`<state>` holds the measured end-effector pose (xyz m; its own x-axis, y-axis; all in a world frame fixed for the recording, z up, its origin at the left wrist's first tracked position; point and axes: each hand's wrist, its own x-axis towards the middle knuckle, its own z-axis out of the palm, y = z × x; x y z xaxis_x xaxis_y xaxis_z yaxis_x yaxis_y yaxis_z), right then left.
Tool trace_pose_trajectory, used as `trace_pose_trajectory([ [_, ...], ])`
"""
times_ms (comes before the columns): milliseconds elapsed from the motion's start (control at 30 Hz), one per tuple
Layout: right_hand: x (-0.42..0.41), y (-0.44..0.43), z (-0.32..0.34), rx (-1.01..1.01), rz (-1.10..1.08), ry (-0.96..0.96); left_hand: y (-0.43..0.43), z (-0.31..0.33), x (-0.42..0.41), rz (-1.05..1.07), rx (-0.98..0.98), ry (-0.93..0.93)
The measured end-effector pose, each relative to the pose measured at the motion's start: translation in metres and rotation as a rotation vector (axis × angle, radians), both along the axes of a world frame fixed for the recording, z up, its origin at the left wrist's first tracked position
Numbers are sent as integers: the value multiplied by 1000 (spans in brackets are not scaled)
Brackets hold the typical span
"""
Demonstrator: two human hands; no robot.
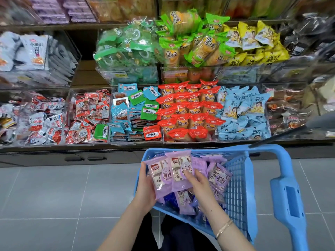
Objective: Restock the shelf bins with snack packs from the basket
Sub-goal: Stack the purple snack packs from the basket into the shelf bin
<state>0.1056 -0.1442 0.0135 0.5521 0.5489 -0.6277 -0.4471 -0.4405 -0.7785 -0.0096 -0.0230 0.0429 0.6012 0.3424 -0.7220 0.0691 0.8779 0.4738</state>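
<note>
Shop aisle, shelf bins (189, 140) brimming. Over the blue basket (235, 148), the left grip (146, 186) clasps fanned purple snack packs (169, 173); the right grip (199, 180) pinches one against them, seemingly squaring the bundle for shelving.

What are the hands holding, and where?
Two purple plastic snack packs: the left grip holds their left edge; the right grip touches their lower right corner.

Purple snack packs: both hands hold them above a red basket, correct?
No, the basket is blue, not red. The head view shows the left hand and right hand holding the purple snack packs above it.
</note>
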Motion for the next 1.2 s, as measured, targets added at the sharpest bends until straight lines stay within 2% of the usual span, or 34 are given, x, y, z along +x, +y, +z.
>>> trace_pose_trajectory([
  [100, 1, 0, -1, -34, -16, 50, 1, -6, -2, -54, 15, 10],
  [167, -1, 2, 2, -69, 16, 16, -1, -10, -2, -110, 54, 11],
  [267, -12, 9, 3, -81, 211, -35, -6, -16, -1, -212, 153, 72],
  [367, -20, 13, 0, -94, 378, 26, -4, -25, -6, -252, 216, 121],
  [433, -16, 13, -10, -93, 306, 177, 1, -31, -10, -230, 205, 171],
  [500, -8, 8, -30, -136, 122, 313, 5, -39, -16, -175, 175, 232],
  [567, -2, -1, -52, -241, -112, 436, 6, -47, -26, -124, 142, 284],
  [633, 2, -16, -73, -366, -210, 505, 9, -54, -40, -92, 128, 328],
  [733, 1, -40, -103, -555, -84, 463, 13, -59, -60, -34, 124, 379],
  [800, -5, -49, -116, -611, 39, 398, 15, -59, -71, -5, 118, 396],
  [933, -13, -51, -140, -769, 370, 129, 21, -65, -86, 28, 118, 464],
  [1033, -21, -39, -146, -711, 540, 126, 22, -68, -90, 28, 137, 497],
  [1200, -34, -25, -152, -693, 785, -31, 23, -77, -101, 29, 169, 533],
])
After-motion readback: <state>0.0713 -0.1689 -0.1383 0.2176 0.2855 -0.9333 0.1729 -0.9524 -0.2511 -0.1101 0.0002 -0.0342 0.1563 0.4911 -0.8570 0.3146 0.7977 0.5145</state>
